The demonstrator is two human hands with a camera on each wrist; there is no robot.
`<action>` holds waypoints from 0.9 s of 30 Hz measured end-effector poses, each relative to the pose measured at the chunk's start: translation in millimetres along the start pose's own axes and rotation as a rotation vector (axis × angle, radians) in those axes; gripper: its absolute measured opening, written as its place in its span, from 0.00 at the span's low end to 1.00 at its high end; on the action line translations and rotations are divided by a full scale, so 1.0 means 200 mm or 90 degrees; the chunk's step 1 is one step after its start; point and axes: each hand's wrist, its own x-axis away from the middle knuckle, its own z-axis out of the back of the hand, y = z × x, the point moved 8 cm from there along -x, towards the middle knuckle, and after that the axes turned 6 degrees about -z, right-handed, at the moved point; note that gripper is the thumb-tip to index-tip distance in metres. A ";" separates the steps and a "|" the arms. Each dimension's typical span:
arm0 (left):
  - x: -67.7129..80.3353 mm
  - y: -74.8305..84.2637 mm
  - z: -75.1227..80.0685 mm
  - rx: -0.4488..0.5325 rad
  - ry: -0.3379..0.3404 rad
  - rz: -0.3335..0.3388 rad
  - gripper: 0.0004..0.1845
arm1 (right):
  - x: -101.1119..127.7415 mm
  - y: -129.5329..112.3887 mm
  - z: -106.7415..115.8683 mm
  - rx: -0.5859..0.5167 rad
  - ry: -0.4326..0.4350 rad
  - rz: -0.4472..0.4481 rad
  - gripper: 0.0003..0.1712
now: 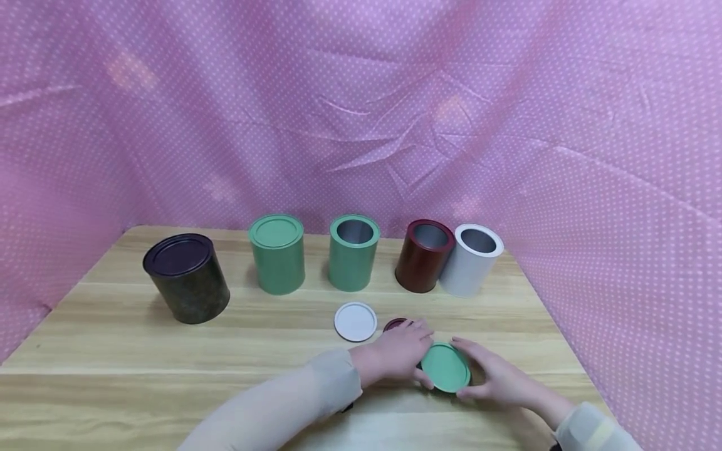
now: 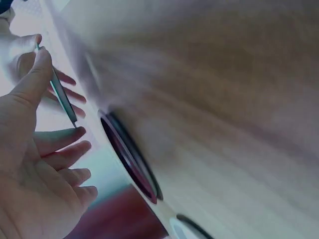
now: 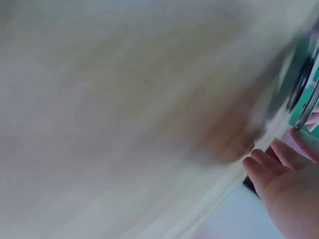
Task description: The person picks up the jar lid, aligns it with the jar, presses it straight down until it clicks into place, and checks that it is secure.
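A green round lid [image 1: 445,367] is held between both hands, and in the left wrist view the lid [image 2: 62,97] is seen edge-on above the table. My left hand [image 1: 397,352] grips its left side, with thumb and index finger at opposite parts of the rim. Around the right side, my right hand [image 1: 496,376] holds the rim with spread thumb and fingers. A dark red lid [image 1: 395,324] lies just beyond my left hand, partly covered by its fingers. To the left of that, a white lid [image 1: 355,322] lies flat on the table.
Along the back stand a dark lidded can [image 1: 194,288], a lidded green can [image 1: 279,266], an uncovered green can [image 1: 351,266], an uncovered dark red can [image 1: 418,266] and an uncovered white can [image 1: 465,272]. Pink dotted cloth [image 1: 361,125] hangs around the wooden table [image 1: 141,388].
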 end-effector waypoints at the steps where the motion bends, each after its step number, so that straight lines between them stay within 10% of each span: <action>1: 0.00 -0.01 0.01 0.007 0.008 0.000 0.41 | -0.01 -0.01 0.01 -0.003 0.005 0.006 0.51; 10: 0.05 -0.09 0.08 0.139 0.061 0.019 0.44 | -0.04 -0.04 0.08 -0.002 0.075 0.009 0.47; 27: 0.17 -0.24 0.24 0.289 0.151 0.003 0.40 | -0.19 -0.09 0.13 -0.128 0.047 0.003 0.45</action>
